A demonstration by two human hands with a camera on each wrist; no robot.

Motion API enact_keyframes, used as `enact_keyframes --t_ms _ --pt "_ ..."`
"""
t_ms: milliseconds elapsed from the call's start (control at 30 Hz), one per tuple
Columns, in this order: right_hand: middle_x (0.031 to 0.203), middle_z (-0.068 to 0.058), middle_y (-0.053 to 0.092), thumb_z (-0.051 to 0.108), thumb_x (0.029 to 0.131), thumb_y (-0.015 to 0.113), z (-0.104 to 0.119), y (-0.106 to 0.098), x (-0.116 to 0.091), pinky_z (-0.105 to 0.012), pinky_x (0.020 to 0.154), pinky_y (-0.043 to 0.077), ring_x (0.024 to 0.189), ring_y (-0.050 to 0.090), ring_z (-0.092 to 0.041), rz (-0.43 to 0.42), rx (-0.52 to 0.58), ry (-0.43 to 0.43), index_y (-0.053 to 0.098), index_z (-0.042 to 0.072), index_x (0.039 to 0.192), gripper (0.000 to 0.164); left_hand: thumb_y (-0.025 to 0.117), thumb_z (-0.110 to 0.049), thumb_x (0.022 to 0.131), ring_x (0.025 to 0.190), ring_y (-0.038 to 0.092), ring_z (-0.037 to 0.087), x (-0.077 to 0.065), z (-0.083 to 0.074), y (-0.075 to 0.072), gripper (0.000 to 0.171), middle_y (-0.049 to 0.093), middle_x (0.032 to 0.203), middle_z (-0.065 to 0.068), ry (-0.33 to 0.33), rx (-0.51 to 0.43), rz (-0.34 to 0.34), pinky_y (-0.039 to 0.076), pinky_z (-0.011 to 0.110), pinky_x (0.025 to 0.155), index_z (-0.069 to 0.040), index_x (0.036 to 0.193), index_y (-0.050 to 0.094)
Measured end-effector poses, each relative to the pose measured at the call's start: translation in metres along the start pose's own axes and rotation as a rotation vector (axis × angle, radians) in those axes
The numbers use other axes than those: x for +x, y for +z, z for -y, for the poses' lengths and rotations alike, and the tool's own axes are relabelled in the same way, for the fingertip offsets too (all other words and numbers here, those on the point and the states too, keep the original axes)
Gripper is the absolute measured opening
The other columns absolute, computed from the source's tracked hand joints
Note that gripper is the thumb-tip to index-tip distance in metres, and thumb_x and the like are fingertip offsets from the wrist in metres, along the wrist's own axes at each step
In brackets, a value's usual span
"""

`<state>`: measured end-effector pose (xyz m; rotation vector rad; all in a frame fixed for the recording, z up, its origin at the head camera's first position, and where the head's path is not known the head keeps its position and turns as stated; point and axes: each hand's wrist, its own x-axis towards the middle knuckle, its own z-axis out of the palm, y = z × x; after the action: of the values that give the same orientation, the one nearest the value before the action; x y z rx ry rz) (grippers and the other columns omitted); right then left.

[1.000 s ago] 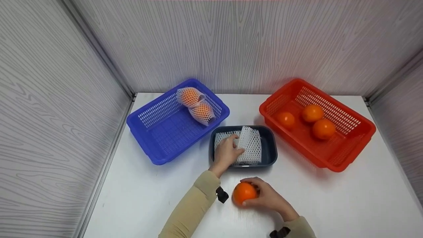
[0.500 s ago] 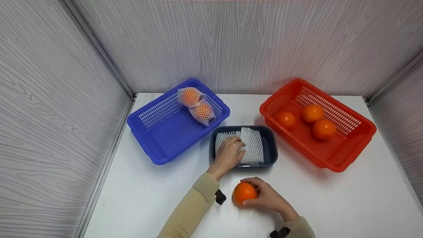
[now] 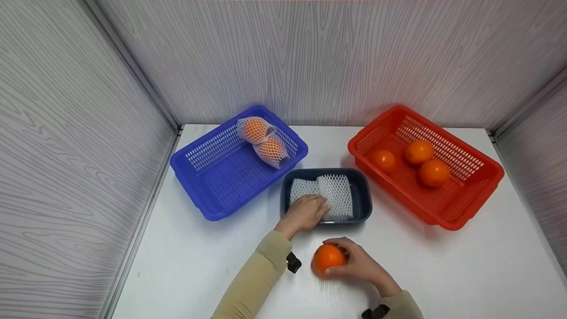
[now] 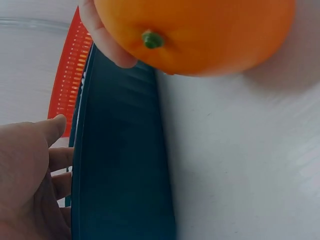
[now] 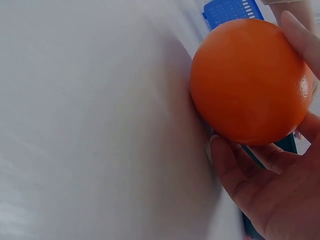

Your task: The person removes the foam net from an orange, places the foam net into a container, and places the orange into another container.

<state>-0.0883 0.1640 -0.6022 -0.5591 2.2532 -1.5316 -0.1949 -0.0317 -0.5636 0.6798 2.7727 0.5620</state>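
Observation:
My right hand (image 3: 361, 266) holds an orange (image 3: 328, 259) at the table's front middle, thumb and fingers round its right side. The right wrist view shows the same orange (image 5: 250, 82) close up, with the fingers beneath it. My left hand (image 3: 305, 212) reaches into a dark blue-grey tray (image 3: 364, 199), over white foam net sleeves (image 3: 337, 192). In the left wrist view, the left thumb stands apart from the fingers, with nothing visible between them. The tray wall (image 4: 120, 150) hides those fingertips, so their contact with the sleeves is unclear.
A blue basket (image 3: 208, 212) at back left contains two net-wrapped oranges (image 3: 271, 148). At right, a red basket (image 3: 460, 221) contains three bare oranges (image 3: 420, 152). Both baskets stand close to the tray on the white table (image 3: 177, 274). Grey wood-grain walls enclose the back and sides.
My left hand has moved lower in the tray, towards me. The sleeve edge that stuck up by its fingers now lies lower and flatter. My right hand and its orange have barely moved.

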Motion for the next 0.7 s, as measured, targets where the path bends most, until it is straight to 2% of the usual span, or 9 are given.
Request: enact_keyframes --t_ms 200,400,533,700 --pt "0.124 -0.008 0.058 0.024 0.077 0.085 0.007 -0.012 0.001 -0.039 0.088 0.048 0.103 0.055 -0.026 -0.024 0.037 0.036 0.059 0.009 0.130 0.061 0.044 -0.041 0.104 0.128 0.048 0.027 -0.004 0.000 -0.003 0.047 0.052 0.139 0.010 0.007 -0.066 -0.051 0.035 0.041 0.109 -0.010 0.138 0.056" --pt "0.126 -0.009 0.056 0.025 0.079 0.084 0.015 -0.034 0.002 -0.042 0.086 0.047 0.102 0.053 -0.029 -0.045 0.054 0.109 0.056 0.007 0.133 0.064 0.059 -0.033 0.097 0.120 0.054 0.024 -0.008 -0.001 -0.006 0.041 0.056 0.132 0.008 0.022 -0.126 -0.134 0.043 0.039 0.102 -0.010 0.132 0.061" --pt "0.128 -0.008 0.055 0.026 0.080 0.083 0.018 -0.053 0.001 -0.041 0.085 0.048 0.103 0.053 -0.029 -0.086 0.018 0.101 0.057 0.012 0.134 0.061 0.068 -0.029 0.091 0.117 0.056 0.023 -0.010 -0.002 -0.008 0.044 0.058 0.129 0.007 0.026 -0.174 -0.186 0.045 0.038 0.100 -0.010 0.130 0.061" --pt "0.130 -0.007 0.055 0.028 0.080 0.083 0.025 -0.081 -0.003 -0.044 0.083 0.050 0.103 0.053 -0.030 -0.155 -0.016 0.090 0.056 0.014 0.135 0.064 0.070 -0.031 0.090 0.116 0.057 0.022 -0.014 -0.006 -0.011 0.046 0.059 0.127 0.006 0.043 -0.189 -0.223 0.045 0.037 0.099 -0.010 0.130 0.061"
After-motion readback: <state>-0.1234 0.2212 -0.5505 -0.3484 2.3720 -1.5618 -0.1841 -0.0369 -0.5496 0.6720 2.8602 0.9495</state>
